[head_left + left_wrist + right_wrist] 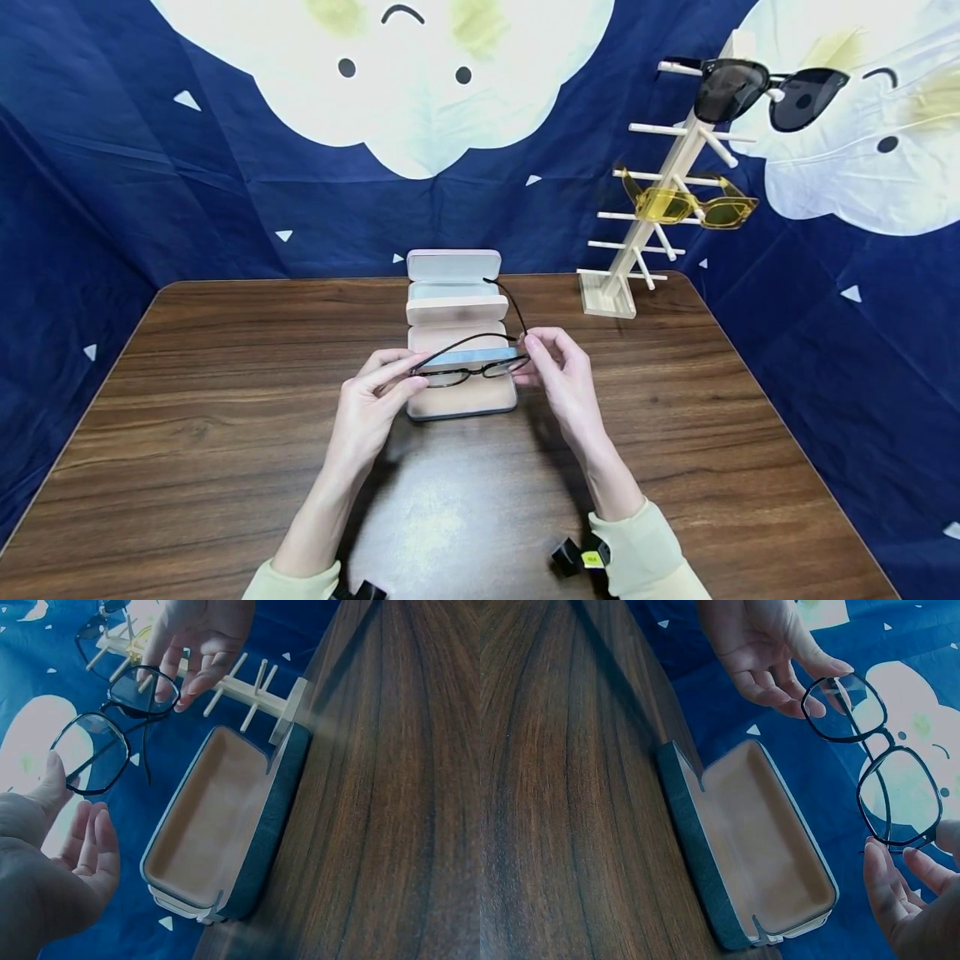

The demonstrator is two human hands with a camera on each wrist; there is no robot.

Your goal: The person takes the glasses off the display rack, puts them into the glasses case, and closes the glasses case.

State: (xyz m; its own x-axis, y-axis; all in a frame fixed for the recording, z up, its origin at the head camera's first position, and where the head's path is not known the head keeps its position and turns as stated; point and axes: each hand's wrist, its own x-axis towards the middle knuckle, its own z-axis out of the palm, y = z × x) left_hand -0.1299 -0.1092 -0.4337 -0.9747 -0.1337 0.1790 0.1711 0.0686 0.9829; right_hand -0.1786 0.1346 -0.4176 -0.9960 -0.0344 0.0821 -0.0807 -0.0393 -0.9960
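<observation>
Black-framed eyeglasses [474,372] with clear lenses are held up by both hands over an open glasses case [461,402]. My left hand [369,402] pinches the frame's left end between thumb and fingers. With thumb and fingers my right hand [564,377] grips the right end near the hinge. The left temple slants inward behind the lenses, while the right temple points away toward the back. In the right wrist view, the case [761,832] shows a dark green outside and a beige inside. A light blue strip [480,356] lies in it, partly hidden by the glasses.
Behind, a second open case [456,312], pale pink, stands near the table's back edge. A wooden rack [609,298] at the back right carries black sunglasses [810,98] and yellow-framed sunglasses [723,213]. Blue cloth with white clouds hangs around the wooden table [225,433].
</observation>
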